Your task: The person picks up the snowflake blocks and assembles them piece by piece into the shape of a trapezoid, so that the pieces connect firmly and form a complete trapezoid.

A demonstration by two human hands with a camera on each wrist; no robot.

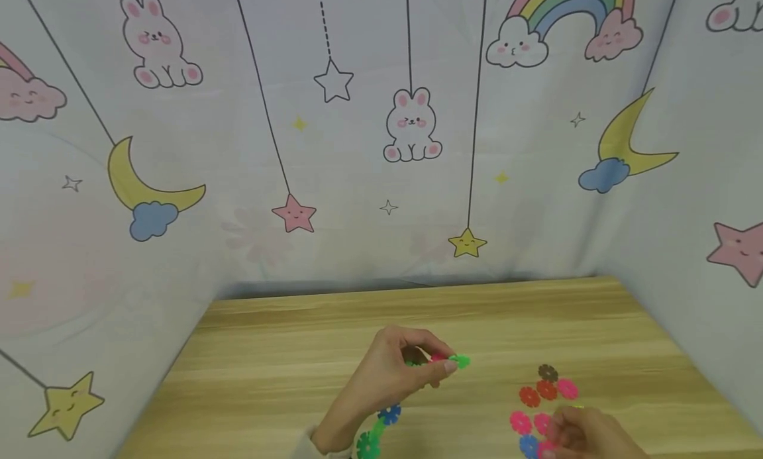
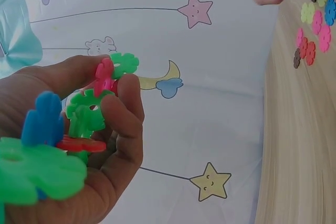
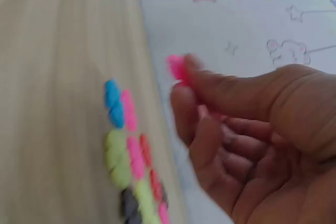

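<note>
A chain of interlocking plastic flower discs (image 2: 84,114), green, pink, red and blue, lies along my left hand (image 1: 387,373). Thumb and fingers pinch its pink disc (image 2: 104,72) near the end, where a green disc (image 1: 461,361) sticks out. In the head view the chain's lower part, with a blue disc (image 1: 390,414) and a dark green disc (image 1: 367,445), hangs below the wrist. My right hand (image 1: 587,436) pinches a single pink disc (image 3: 176,67) between thumb and forefinger, over the right side of the table. The two hands are apart.
Loose discs lie on the wooden table (image 1: 286,333) around my right hand: a brown disc (image 1: 548,373), red discs (image 1: 529,397), pink discs (image 1: 520,422) and a blue disc (image 1: 528,446) among several others. A white printed curtain (image 1: 357,154) stands behind the table and along both sides.
</note>
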